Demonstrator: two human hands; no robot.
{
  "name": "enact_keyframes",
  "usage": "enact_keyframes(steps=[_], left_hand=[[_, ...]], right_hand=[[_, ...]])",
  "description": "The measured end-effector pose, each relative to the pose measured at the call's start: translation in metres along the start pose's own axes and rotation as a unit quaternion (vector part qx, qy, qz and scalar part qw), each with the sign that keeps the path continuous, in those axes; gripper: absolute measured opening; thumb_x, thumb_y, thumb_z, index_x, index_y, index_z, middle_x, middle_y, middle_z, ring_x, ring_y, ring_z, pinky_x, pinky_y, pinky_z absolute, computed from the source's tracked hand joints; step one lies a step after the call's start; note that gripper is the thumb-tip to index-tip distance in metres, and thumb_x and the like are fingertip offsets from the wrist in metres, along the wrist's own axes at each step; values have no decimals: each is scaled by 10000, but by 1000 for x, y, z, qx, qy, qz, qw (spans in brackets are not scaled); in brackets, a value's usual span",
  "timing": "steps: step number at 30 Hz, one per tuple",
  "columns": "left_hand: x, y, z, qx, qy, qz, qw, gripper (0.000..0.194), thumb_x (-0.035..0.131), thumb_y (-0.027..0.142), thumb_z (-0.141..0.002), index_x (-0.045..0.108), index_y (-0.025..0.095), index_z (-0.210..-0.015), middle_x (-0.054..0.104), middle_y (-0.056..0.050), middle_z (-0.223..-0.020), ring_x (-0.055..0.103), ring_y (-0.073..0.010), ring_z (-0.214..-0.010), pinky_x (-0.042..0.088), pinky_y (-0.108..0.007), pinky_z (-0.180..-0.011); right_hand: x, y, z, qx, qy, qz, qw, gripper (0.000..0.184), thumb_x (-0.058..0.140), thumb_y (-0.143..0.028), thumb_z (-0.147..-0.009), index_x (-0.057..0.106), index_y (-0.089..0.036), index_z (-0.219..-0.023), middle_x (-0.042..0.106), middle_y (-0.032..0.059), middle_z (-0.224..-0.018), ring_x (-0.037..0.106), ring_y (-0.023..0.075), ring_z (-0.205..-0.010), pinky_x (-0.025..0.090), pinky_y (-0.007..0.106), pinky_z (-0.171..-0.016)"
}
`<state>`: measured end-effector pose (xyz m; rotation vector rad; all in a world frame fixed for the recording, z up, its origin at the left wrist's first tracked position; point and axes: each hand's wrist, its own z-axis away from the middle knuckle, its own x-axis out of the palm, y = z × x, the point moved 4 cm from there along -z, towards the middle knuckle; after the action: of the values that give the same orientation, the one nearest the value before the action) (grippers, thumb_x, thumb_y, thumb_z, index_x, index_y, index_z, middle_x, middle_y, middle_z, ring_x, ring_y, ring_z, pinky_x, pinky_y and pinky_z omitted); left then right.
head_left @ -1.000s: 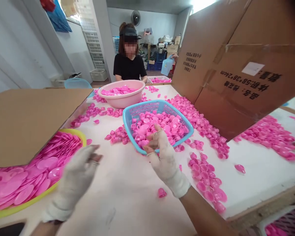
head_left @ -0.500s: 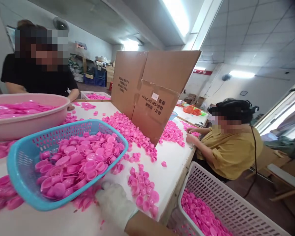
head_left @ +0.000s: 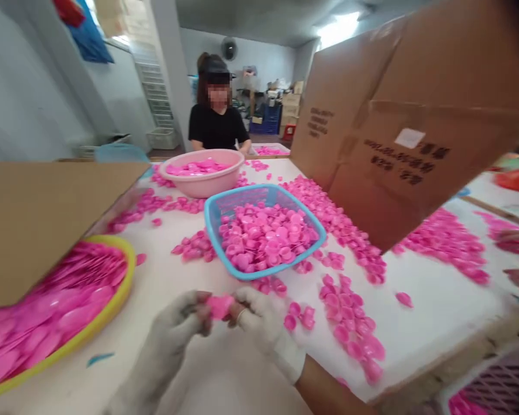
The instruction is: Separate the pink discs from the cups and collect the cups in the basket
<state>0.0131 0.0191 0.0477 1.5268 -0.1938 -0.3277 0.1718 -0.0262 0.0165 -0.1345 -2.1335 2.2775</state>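
Well in from the right edge of the table, a pink piece sat directly between the left hand and right hand, its longer axis seemingly crosswise, neither nearer. Their grip pinched both ends; a second earlier they stood apart, the right at the blue basket.

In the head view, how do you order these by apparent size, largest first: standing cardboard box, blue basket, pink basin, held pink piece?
Standing cardboard box
Blue basket
Pink basin
Held pink piece
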Motion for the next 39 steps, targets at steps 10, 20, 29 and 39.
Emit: enact_keyframes(steps=[10,20,29,39], left_hand=[[33,-44,7,-71,5,120,990,168,590,323,-811,508,178,-792,548,39,-655,504,-87,-560,421,-217,-563],[31,-39,12,-86,5,63,994,258,581,406,-821,552,158,-756,606,-6,-722,568,-131,-654,491,-287,-665],[34,-48,13,-64,-7,104,993,202,655,314,-760,513,179,-810,577,22,-672,528,-111,-586,448,-246,-586],[40,-31,19,76,-88,46,992,235,560,414,-834,586,181,-854,538,-54,-968,526,-190,-892,443,-287,-784]], right_hand=[[-4,21,2,-15,-7,-22,1000,224,502,-338,-878,606,-156,-801,574,2,-658,500,101,-563,407,221,-504],[-5,10,12,-301,47,241,922,189,457,-88,-877,591,-211,-929,617,81,-1033,581,178,-1024,511,337,-861],[-5,4,7,-171,-21,101,980,158,483,-161,-868,582,-195,-750,614,25,-832,575,147,-787,466,268,-701],[1,11,16,-26,-107,-42,993,279,483,-381,-894,521,-183,-701,471,-7,-726,457,124,-698,399,240,-627]])
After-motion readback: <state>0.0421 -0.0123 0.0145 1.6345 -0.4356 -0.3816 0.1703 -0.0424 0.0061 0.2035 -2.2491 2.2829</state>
